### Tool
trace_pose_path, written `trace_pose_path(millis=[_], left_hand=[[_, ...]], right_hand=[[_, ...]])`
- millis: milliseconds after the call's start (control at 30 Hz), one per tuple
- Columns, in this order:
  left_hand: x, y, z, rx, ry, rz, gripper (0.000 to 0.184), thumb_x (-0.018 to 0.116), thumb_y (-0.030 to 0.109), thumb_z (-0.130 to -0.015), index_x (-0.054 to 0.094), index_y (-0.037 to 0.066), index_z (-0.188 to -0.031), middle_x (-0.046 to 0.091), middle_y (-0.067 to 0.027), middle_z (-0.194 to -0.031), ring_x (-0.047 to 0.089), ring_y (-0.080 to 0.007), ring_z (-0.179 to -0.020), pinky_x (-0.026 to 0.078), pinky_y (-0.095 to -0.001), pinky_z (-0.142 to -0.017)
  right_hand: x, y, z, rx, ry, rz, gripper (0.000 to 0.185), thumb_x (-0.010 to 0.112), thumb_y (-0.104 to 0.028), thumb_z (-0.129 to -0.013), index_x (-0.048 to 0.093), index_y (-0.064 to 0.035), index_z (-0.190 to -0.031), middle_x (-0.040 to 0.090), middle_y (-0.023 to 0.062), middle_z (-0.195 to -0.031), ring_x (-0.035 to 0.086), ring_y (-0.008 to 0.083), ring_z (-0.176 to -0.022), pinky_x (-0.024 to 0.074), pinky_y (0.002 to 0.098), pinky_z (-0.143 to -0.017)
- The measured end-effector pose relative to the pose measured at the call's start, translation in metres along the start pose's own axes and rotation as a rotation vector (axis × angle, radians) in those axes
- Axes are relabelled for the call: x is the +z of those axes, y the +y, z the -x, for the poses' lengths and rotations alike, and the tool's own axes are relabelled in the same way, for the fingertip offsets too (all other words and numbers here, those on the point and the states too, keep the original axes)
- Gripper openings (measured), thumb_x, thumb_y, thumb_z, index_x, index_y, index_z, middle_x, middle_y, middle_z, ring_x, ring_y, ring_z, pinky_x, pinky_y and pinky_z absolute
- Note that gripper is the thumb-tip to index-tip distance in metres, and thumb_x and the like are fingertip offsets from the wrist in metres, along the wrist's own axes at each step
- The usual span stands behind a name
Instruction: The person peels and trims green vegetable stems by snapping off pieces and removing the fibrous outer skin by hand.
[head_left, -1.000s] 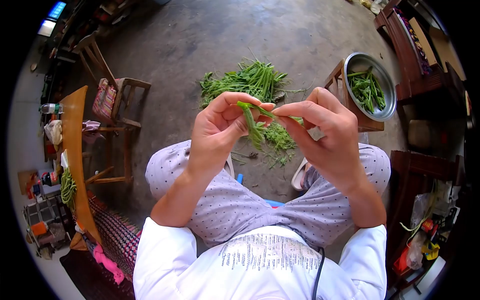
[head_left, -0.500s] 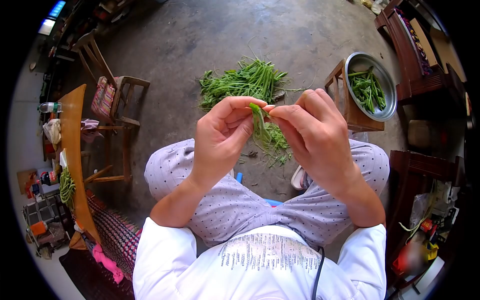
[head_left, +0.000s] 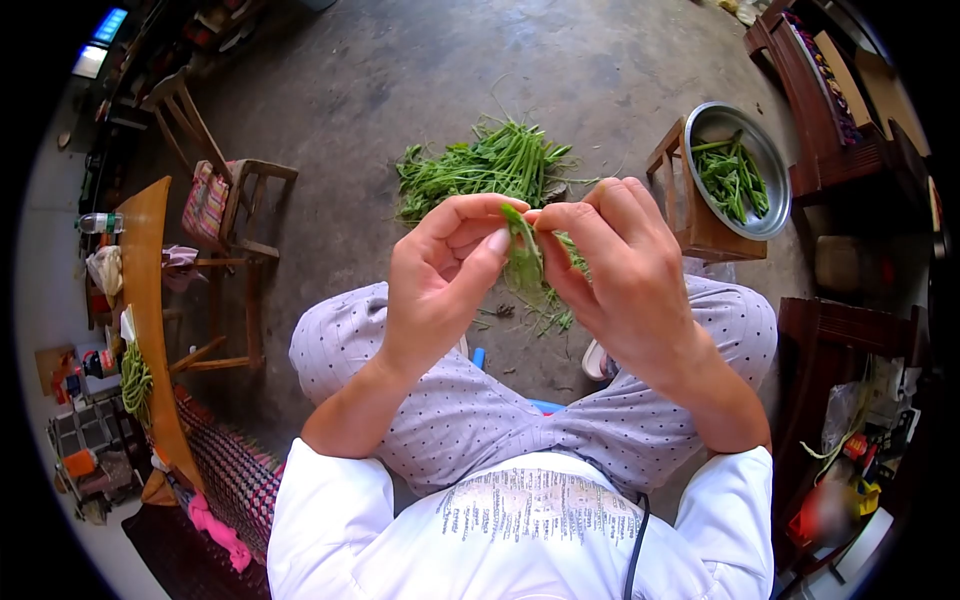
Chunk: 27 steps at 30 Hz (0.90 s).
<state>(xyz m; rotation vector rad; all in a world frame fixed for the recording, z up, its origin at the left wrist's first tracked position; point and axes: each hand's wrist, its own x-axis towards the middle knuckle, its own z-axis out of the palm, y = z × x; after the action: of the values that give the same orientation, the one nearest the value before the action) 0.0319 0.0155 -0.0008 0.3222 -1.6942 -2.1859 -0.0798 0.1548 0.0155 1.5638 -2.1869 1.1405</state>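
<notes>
Between the fingertips of my left hand (head_left: 445, 270) is a small green leafy piece (head_left: 522, 255), its leaf hanging down. My right hand (head_left: 620, 270) pinches at the same piece from the right, fingertips close to those of the left; the exact spot it grips is hidden by its fingers. Beyond my hands, a heap of green stems (head_left: 485, 168) lies on the floor. Looser green scraps (head_left: 556, 316) lie nearer, partly behind my hands. To the right, a metal basin (head_left: 778, 200) holds green stems and leaves (head_left: 735, 180).
The basin rests on a wooden stool (head_left: 725, 242). At the left are a wooden chair (head_left: 262, 170), a table edge (head_left: 148, 270) with a bottle (head_left: 100, 222), and a woven cloth (head_left: 225, 450). Dark wooden furniture (head_left: 845, 325) stands at the right. My knees flank the scraps.
My hands have come closer together, the right moving slightly left. The green piece, earlier stretched sideways between them, now hangs more upright at the left fingertips.
</notes>
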Motion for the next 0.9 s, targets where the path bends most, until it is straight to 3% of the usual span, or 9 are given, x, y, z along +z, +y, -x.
trace_pose_path(millis=[67,133,167,567,900], left_hand=[[0.001,0.001,0.000,-0.046,0.009,0.092,0.025,0.055,-0.002,-0.093,0.055,-0.004,-0.118,0.066,-0.0112,-0.108,0.063,-0.0135,-0.101,0.050,-0.0259,-0.089],[0.003,0.000,0.001,0.065,-0.028,-0.044,0.026,0.062,-0.001,-0.090,0.055,-0.004,-0.115,0.063,-0.0128,-0.115,0.061,-0.0143,-0.106,0.050,-0.0246,-0.090],[0.007,0.002,0.002,-0.015,0.008,-0.113,0.029,0.062,0.000,-0.090,0.054,-0.003,-0.117,0.063,-0.0124,-0.114,0.061,-0.0136,-0.105,0.051,-0.0246,-0.089],[0.007,-0.002,0.001,-0.001,0.055,0.005,0.039,0.059,-0.005,-0.090,0.043,-0.001,-0.125,0.059,-0.0107,-0.109,0.063,-0.0175,-0.101,0.054,-0.0297,-0.089],[0.005,0.000,0.001,0.075,0.083,-0.160,0.046,0.063,-0.009,-0.086,0.043,0.002,-0.126,0.059,-0.0107,-0.104,0.063,-0.0151,-0.098,0.053,-0.0262,-0.089]], right_hand=[[0.003,0.000,0.001,-0.033,0.006,0.057,0.014,0.069,-0.005,-0.076,0.060,-0.0030,-0.086,0.050,0.0085,-0.079,0.053,0.0252,-0.076,0.0469,0.0358,-0.067],[0.005,-0.001,0.002,-0.038,-0.002,0.059,0.014,0.068,-0.004,-0.075,0.060,-0.0030,-0.086,0.050,0.0086,-0.079,0.053,0.0252,-0.076,0.0470,0.0357,-0.068],[0.005,-0.002,0.002,-0.045,-0.011,0.060,0.014,0.068,-0.003,-0.075,0.060,-0.0029,-0.086,0.050,0.0086,-0.079,0.053,0.0251,-0.077,0.0471,0.0355,-0.068],[0.002,0.005,0.002,0.122,-0.004,-0.159,0.011,0.066,-0.001,-0.078,0.061,-0.0039,-0.087,0.051,0.0108,-0.079,0.053,0.0303,-0.079,0.0444,0.0398,-0.068],[-0.002,0.002,-0.001,0.052,-0.067,-0.090,0.015,0.069,-0.002,-0.077,0.061,-0.0044,-0.088,0.051,0.0096,-0.079,0.052,0.0293,-0.078,0.0445,0.0391,-0.067]])
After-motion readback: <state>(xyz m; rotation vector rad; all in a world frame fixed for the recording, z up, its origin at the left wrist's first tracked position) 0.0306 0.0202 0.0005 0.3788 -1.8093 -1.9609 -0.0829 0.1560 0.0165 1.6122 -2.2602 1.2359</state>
